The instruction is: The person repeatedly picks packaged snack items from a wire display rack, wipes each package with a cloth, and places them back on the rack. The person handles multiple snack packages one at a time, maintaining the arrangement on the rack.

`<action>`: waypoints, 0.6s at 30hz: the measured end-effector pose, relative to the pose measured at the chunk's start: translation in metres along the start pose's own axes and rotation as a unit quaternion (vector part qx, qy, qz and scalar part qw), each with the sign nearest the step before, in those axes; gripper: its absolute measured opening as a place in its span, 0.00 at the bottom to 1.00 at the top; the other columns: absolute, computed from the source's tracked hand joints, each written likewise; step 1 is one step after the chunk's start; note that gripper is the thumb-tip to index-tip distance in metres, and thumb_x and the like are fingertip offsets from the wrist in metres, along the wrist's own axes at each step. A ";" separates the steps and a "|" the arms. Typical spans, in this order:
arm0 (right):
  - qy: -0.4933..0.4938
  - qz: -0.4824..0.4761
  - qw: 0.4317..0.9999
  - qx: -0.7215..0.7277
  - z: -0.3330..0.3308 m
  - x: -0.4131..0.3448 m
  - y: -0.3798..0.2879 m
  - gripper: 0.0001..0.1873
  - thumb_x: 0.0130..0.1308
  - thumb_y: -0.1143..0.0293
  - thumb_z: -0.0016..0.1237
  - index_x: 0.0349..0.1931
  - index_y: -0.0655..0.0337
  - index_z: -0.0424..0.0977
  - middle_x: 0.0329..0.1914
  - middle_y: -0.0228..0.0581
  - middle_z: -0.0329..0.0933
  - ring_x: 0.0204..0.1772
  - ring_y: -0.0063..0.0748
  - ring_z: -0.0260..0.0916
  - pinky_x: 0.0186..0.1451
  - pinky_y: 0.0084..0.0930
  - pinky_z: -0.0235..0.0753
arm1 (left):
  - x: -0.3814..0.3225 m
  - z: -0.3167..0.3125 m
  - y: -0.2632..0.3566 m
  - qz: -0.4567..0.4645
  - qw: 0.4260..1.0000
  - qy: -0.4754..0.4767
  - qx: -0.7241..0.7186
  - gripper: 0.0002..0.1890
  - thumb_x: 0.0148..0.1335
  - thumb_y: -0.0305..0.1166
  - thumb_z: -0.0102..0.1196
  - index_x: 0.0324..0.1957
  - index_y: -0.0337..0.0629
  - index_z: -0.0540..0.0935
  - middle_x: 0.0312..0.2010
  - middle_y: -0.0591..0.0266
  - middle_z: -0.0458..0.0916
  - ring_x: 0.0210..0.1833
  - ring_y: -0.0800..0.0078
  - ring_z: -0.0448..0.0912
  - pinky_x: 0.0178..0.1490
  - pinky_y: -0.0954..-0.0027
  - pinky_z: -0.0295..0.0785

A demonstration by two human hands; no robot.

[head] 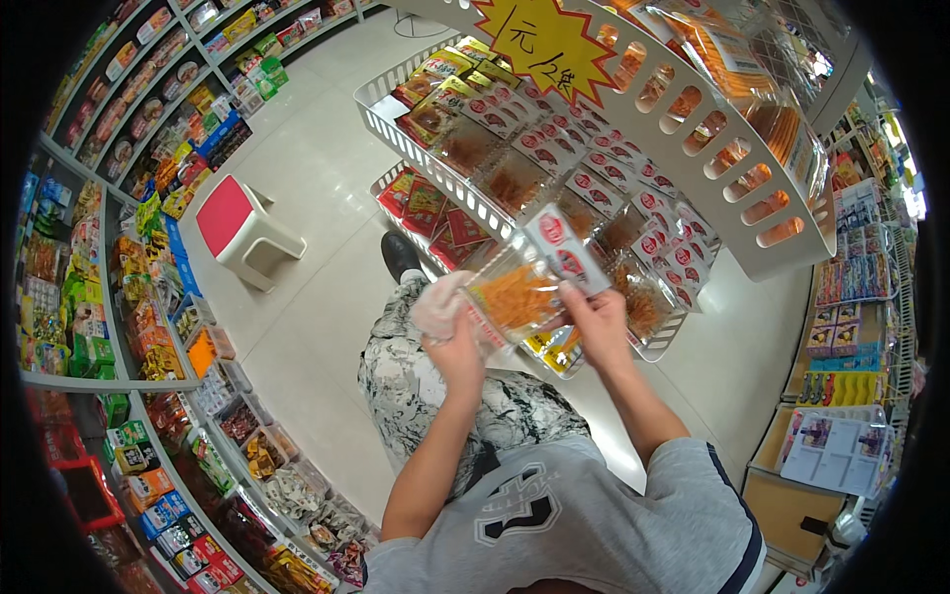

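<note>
A clear plastic snack packet [517, 291] with orange strips inside and a white printed header is held up in front of me. My right hand [600, 319] grips it near the header, thumb on top. A pale pinkish cloth [439, 304] is bunched in my left hand [456, 353], which presses it against the packet's lower left edge. Just beyond, a white slotted basket [438, 169] holds rows of similar packets [519, 185] with white headers, and yellow packets [447, 95] at its far end. Beneath it another basket [386, 182] contains red packets [427, 206].
Overhanging on the right is an upper white basket [798, 249] of orange snacks with a yellow starburst sign [545, 48] bearing writing. A stool [249, 230] with a red seat stands on the tiled floor [319, 148]. Stocked shelves [111, 297] curve along the left; a display rack [853, 297] is right.
</note>
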State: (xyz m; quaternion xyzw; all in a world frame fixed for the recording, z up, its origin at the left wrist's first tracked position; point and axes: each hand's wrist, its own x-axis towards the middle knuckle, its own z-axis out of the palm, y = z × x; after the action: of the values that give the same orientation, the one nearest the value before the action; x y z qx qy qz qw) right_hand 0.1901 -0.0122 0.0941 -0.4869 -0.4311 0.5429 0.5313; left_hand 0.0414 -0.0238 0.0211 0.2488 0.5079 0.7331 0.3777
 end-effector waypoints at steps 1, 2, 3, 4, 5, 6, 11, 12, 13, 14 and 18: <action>-0.002 0.002 0.999 -0.042 -0.015 0.006 -0.003 0.15 0.66 0.68 0.47 0.43 0.73 0.74 0.29 0.38 0.75 0.25 0.22 0.72 0.23 0.19 0.76 | 0.001 0.007 -0.004 -0.026 0.999 -0.019 0.023 0.12 0.59 0.24 0.56 0.45 0.34 0.76 0.42 0.60 0.79 0.43 0.77 0.76 0.49 0.75 0.71; 0.022 -0.007 0.995 -0.093 -0.024 0.013 -0.008 0.14 0.65 0.68 0.47 0.43 0.73 0.74 0.28 0.37 0.75 0.23 0.21 0.71 0.22 0.20 0.75 | 0.003 0.015 -0.007 -0.051 0.997 -0.036 0.045 0.13 0.58 0.24 0.57 0.46 0.35 0.76 0.43 0.61 0.78 0.44 0.77 0.76 0.50 0.75 0.70; 0.042 -0.017 0.988 -0.145 -0.031 0.022 -0.013 0.14 0.65 0.68 0.47 0.42 0.72 0.75 0.27 0.37 0.74 0.22 0.20 0.70 0.21 0.20 0.73 | 0.005 0.023 -0.010 -0.075 0.994 -0.051 0.066 0.14 0.57 0.24 0.58 0.46 0.36 0.76 0.44 0.62 0.77 0.45 0.77 0.75 0.52 0.75 0.69; 0.094 -0.022 0.984 -0.152 -0.041 0.034 -0.014 0.13 0.65 0.68 0.47 0.40 0.71 0.75 0.26 0.35 0.74 0.21 0.18 0.68 0.21 0.20 0.70 | 0.008 0.036 -0.005 -0.089 0.994 -0.051 0.024 0.15 0.56 0.24 0.60 0.47 0.36 0.75 0.44 0.63 0.78 0.45 0.77 0.76 0.50 0.75 0.70; 0.144 -0.026 0.976 -0.159 -0.053 0.048 -0.013 0.12 0.65 0.68 0.47 0.39 0.71 0.76 0.24 0.34 0.74 0.21 0.16 0.67 0.20 0.19 0.67 | 0.016 0.041 -0.002 -0.102 0.994 -0.038 0.006 0.15 0.56 0.25 0.60 0.46 0.35 0.76 0.42 0.62 0.79 0.44 0.77 0.76 0.49 0.75 0.71; 0.164 -0.085 0.968 -0.168 -0.066 0.065 -0.010 0.12 0.64 0.68 0.48 0.37 0.71 0.76 0.22 0.33 0.73 0.21 0.17 0.66 0.21 0.19 0.66 | 0.026 0.042 0.000 -0.114 0.993 -0.025 -0.012 0.14 0.56 0.26 0.61 0.44 0.33 0.77 0.41 0.62 0.80 0.42 0.77 0.77 0.49 0.74 0.71; 0.186 -0.104 0.922 -0.322 -0.131 0.137 0.036 0.15 0.60 0.66 0.52 0.38 0.73 0.74 0.22 0.37 0.74 0.26 0.23 0.66 0.30 0.26 0.66 | 0.089 0.012 -0.018 -0.054 0.998 -0.023 0.008 0.17 0.56 0.26 0.61 0.47 0.33 0.74 0.44 0.59 0.78 0.43 0.75 0.77 0.48 0.73 0.72; 0.148 -0.083 0.929 -0.330 -0.132 0.144 0.047 0.16 0.60 0.66 0.52 0.39 0.73 0.74 0.22 0.38 0.74 0.26 0.24 0.66 0.30 0.27 0.67 | 0.090 0.015 -0.016 -0.074 0.997 -0.025 -0.021 0.17 0.56 0.26 0.61 0.47 0.33 0.74 0.44 0.59 0.78 0.44 0.75 0.77 0.49 0.73 0.72; 0.111 -0.062 0.933 -0.337 -0.129 0.150 0.058 0.16 0.59 0.66 0.52 0.40 0.72 0.74 0.23 0.40 0.74 0.26 0.24 0.67 0.30 0.28 0.67 | 0.091 0.019 -0.010 -0.093 0.994 -0.027 -0.050 0.18 0.56 0.26 0.61 0.48 0.33 0.74 0.45 0.59 0.78 0.44 0.75 0.77 0.50 0.73 0.71; 0.074 -0.041 0.936 -0.343 -0.130 0.154 0.066 0.17 0.58 0.66 0.53 0.42 0.72 0.74 0.23 0.41 0.74 0.27 0.25 0.68 0.30 0.29 0.68 | 0.092 0.022 -0.008 -0.113 0.990 -0.030 -0.078 0.18 0.56 0.26 0.61 0.48 0.33 0.73 0.45 0.59 0.78 0.45 0.74 0.76 0.50 0.73 0.71; 0.140 0.011 0.881 -0.451 -0.089 0.146 0.030 0.23 0.54 0.66 0.55 0.49 0.66 0.71 0.31 0.49 0.77 0.33 0.37 0.74 0.37 0.32 0.71 | 0.081 0.021 -0.024 -0.111 0.993 -0.028 -0.028 0.18 0.56 0.25 0.59 0.49 0.33 0.73 0.45 0.61 0.77 0.47 0.75 0.75 0.52 0.73 0.70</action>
State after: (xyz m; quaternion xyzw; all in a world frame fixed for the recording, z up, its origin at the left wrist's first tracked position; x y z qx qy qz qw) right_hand 0.2791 0.1270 0.0401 -0.7494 -0.5453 0.2217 0.3029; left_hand 0.0162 0.0583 0.0052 0.2008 0.5008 0.6936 0.4773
